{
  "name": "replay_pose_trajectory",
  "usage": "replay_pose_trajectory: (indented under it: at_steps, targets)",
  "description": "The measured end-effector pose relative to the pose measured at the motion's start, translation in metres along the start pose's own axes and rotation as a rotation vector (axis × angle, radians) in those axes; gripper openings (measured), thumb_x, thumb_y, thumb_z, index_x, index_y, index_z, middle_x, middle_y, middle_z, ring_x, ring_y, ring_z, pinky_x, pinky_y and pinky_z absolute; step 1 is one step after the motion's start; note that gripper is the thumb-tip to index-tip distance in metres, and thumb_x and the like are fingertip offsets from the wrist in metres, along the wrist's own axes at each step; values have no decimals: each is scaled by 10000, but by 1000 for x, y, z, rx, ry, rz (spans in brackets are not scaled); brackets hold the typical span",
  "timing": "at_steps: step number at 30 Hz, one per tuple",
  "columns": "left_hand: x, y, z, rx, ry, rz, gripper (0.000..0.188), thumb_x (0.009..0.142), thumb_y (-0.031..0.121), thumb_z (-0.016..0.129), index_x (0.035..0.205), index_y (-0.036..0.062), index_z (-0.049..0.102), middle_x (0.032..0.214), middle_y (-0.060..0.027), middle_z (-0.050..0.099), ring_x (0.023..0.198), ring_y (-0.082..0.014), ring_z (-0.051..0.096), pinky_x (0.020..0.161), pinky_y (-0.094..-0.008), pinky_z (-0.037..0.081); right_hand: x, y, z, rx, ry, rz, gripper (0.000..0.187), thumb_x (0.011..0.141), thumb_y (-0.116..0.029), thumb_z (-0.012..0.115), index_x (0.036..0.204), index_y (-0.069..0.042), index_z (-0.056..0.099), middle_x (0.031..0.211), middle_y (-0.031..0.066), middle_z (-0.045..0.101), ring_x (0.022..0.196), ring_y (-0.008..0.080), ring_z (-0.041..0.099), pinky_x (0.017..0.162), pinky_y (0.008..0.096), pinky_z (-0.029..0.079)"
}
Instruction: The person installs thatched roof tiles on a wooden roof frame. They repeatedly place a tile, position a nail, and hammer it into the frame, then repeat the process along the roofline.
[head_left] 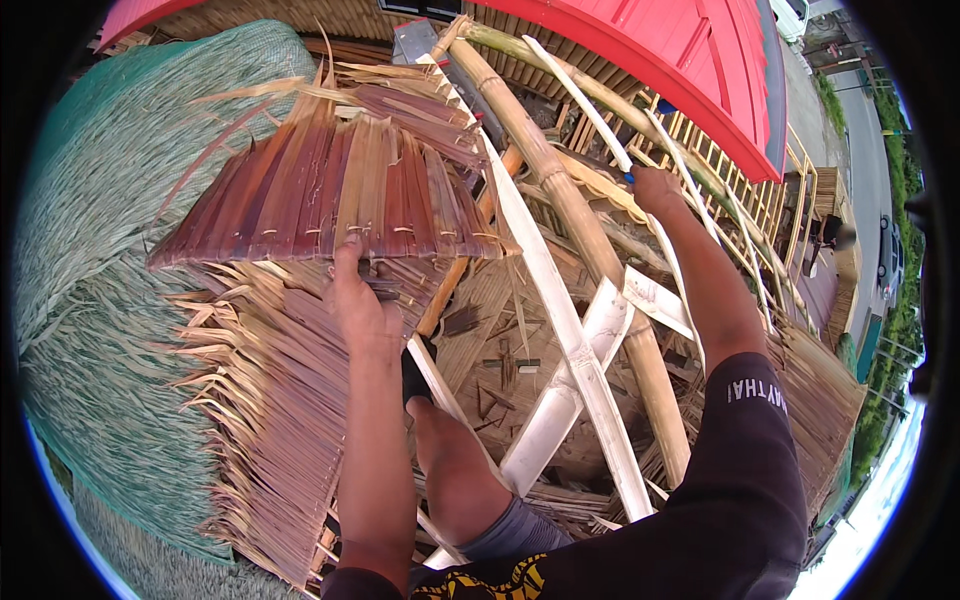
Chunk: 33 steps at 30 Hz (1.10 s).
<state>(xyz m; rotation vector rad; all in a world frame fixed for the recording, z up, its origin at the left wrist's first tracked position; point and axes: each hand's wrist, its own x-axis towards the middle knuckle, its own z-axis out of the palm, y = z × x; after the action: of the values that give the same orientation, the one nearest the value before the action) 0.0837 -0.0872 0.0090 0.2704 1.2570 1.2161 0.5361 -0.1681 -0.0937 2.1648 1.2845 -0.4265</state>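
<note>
My left hand (362, 305) pinches the stitched lower edge of a reddish-brown palm-leaf thatch panel (340, 195), thumb on top, fingers underneath. Something dark shows beside those fingers, too small to name. Below the raised panel, more thatch (285, 370) slopes down with ragged leaf ends at its left. My right hand (658, 190) is stretched out to the far right and closed. A bit of blue shows at its fingers, next to a pale split-bamboo strip (590, 105); what the hand grips is mostly hidden.
A round bamboo pole (545, 165) and pale split-bamboo beams (575, 360) cross the open frame. Scraps lie on the surface below. Green netting (110, 210) covers thatch at the left; a red metal roof (680, 70) overhangs at top right. My bent leg (455, 475) is among the beams.
</note>
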Motion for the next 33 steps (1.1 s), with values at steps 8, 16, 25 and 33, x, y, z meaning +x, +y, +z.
replay_pose_trajectory:
  at_steps: [8,16,25,33]
  targets:
    - [6,-44,-38,-249,192,-193,349,1000,252,475,1238,19,578,1265,-126,630,1181,-304,596,1041,-534,481,33,-7,-4,-59,89,92,364,955,-280,653,1287,-138,611,1257,82,686,1197,268,641,933,467,518]
    - [-87,47,-103,-307,67,-236,335,996,274,448,1193,42,589,1186,-129,667,1110,-331,632,958,-565,502,-196,-141,-89,591,228,-768,562,874,-296,762,1337,-66,541,1280,167,617,1246,359,561,1055,473,455]
    - [-244,152,-204,-516,156,-101,166,908,178,608,1031,67,606,967,-102,631,814,-271,616,808,-441,558,-455,-283,-131,890,113,-1105,590,785,-407,761,1275,-98,649,1294,166,652,1278,380,537,1136,505,355]
    - [-382,210,-338,-332,-142,-198,390,886,209,594,1251,70,574,1287,-140,620,1169,-343,593,1095,-611,383,-537,-330,-77,737,260,-1414,698,981,-577,471,1510,-125,413,1591,132,364,1480,334,307,1221,470,255]
